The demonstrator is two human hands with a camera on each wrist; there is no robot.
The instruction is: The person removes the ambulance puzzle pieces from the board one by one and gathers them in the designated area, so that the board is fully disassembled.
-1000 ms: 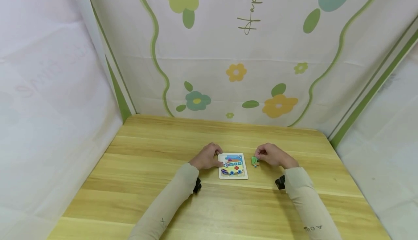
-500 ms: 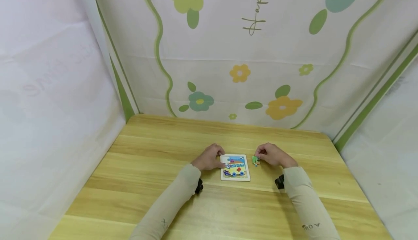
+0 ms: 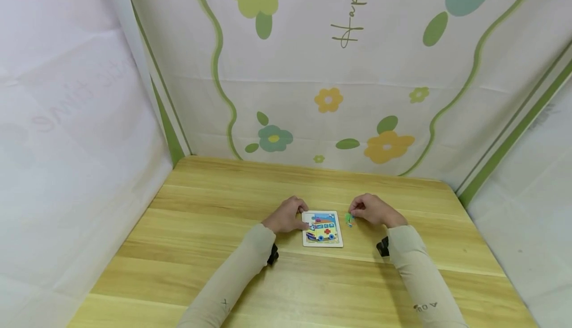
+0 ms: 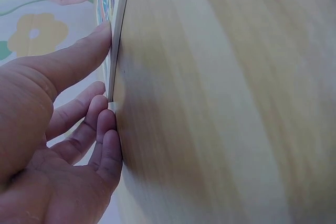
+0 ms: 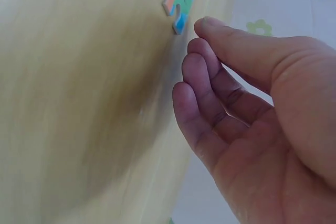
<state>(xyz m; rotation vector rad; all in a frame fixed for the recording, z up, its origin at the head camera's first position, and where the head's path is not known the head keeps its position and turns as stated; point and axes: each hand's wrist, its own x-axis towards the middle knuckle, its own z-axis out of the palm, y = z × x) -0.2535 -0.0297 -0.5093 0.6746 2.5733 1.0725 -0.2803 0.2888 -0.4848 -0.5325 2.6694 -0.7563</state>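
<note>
Head view shows two bare hands, one jigsaw puzzle board and one loose puzzle piece on a wood-grain table [image 3: 321,288]. The left hand [image 3: 286,215] grips the puzzle board [image 3: 322,245] at its left side, thumb laid over the face and the other fingers bent in by the border (the left wrist view shows this closely). Lying flat, the board is a shallow tray with a white rim; inside it sits a picture of one yellow ambulance [image 3: 323,231] with a red cross and two blue wheels showing. A pale patch lies at the picture's upper left, near the thumb.

To the right of the board, and apart from it, is the puzzle piece [image 3: 349,220], green with orange and blue parts. The right hand [image 3: 372,209] is right at it, fingers bent toward the thumb; whether they pinch the piece cannot be told (its wrist view shows the piece just beyond the thumb tip).

Two beige sleeves [image 3: 424,278] cover the arms, and two black wrist devices [image 3: 383,247] show, one per wrist. Behind the table hangs a white cloth [image 3: 290,60] with seven printed flowers.
</note>
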